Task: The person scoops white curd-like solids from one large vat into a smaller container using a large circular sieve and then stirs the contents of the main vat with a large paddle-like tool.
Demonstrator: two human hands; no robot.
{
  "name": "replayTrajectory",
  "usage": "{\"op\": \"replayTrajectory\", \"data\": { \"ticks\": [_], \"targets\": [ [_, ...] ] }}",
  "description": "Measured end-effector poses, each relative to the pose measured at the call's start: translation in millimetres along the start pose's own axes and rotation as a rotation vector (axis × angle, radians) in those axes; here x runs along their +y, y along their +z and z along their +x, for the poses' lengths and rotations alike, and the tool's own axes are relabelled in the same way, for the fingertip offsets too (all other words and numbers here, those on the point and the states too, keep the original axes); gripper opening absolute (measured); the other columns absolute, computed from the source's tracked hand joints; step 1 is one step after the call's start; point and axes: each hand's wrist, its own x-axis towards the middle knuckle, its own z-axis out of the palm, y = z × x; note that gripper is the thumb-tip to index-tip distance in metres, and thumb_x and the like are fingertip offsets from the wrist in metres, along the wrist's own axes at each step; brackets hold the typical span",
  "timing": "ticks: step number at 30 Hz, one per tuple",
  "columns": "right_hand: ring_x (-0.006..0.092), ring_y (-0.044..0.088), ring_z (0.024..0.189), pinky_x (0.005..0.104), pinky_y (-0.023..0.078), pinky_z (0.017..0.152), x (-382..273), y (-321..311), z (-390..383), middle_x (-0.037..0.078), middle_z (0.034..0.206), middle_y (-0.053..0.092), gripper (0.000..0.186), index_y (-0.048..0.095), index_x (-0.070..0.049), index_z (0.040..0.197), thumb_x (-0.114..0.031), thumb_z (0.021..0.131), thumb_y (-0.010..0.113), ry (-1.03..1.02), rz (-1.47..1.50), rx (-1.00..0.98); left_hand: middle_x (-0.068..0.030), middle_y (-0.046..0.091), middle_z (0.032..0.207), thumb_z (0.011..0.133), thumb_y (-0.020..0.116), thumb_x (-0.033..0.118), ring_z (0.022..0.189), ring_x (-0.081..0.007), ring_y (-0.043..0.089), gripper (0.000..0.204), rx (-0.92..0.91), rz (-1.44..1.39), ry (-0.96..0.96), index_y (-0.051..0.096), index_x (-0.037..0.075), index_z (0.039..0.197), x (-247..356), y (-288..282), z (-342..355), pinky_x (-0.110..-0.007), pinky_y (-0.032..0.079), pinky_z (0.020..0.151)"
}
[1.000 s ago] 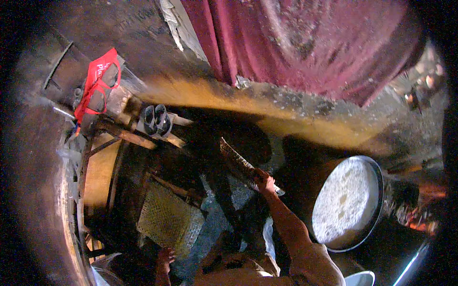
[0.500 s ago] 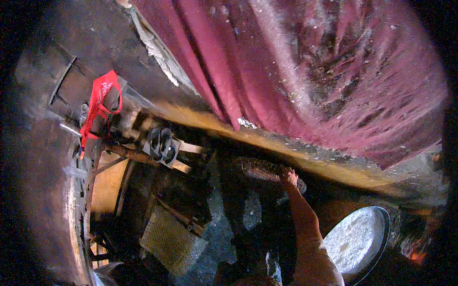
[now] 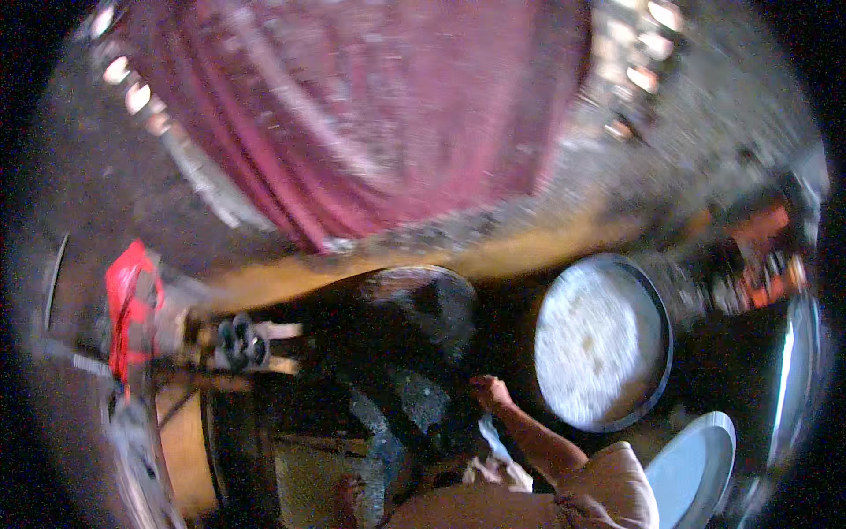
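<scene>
My right hand [image 3: 492, 392] is blurred, left of a round metal basin [image 3: 667, 353] of white, flour-like powder [image 3: 586, 339]. Its fingers look partly curled, and I make out nothing between them. A dark round object with a paler rim [image 3: 423, 304] lies beyond the hand, apart from it; its kind is unclear. Near the lower edge a dim reddish-brown shape [image 3: 351, 495] could be my left hand, but darkness hides its fingers. A tan woven mat or sack [image 3: 308, 472] is beside that shape.
Maroon cloth [image 3: 397, 123] covers the raised surface ahead, above a yellowish edge [image 3: 520, 251]. A pale blue round tray or lid [image 3: 692, 476] stands at lower right. Orange glow [image 3: 767, 286] shows at far right. A red strapped bag [image 3: 132, 295] and dark sandals [image 3: 242, 342] are at left.
My right hand has come off the patterned, dark object it was gripping and moved nearer to me. The view has swung right, bringing the basin further in and the pale tray into sight.
</scene>
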Motion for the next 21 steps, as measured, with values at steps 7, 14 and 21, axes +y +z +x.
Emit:
{"op": "replayTrajectory", "data": {
  "ticks": [7,14,21],
  "targets": [
    [0.0284,0.062,0.075,0.0382,0.051,0.067,-59,-272,-320,0.013,0.084,0.064,0.017,0.068,-0.007,0.089,-0.013,0.076,0.060,0.352,-0.463,0.719,-0.0052,0.059,0.108,0.085,0.050,0.043,0.085,-0.0240,0.058,0.045,-0.269,0.306,-0.019,0.048,0.014,0.120,86,45,77,-0.039,0.045,0.077],
    [0.0339,0.052,0.104,0.0558,0.039,0.092,-89,-304,-564,0.015,0.101,0.061,0.042,0.069,-0.010,0.096,-0.038,0.064,0.071,0.908,-0.833,0.394,-0.0043,0.058,0.108,0.084,0.052,0.037,0.093,-0.0222,0.057,0.040,-0.305,0.437,0.005,0.050,0.016,0.118,129,162,87,-0.042,0.041,0.084],
    [0.0322,0.056,0.095,0.0734,0.021,0.093,19,-174,-707,0.010,0.082,0.065,0.044,0.073,-0.017,0.082,-0.052,0.056,0.074,1.042,-1.043,-0.250,-0.0029,0.062,0.090,0.085,0.055,0.031,0.073,-0.0208,0.061,0.028,-0.457,0.627,0.016,0.054,0.016,0.108,59,286,27,-0.039,0.045,0.064]
  ]
}}
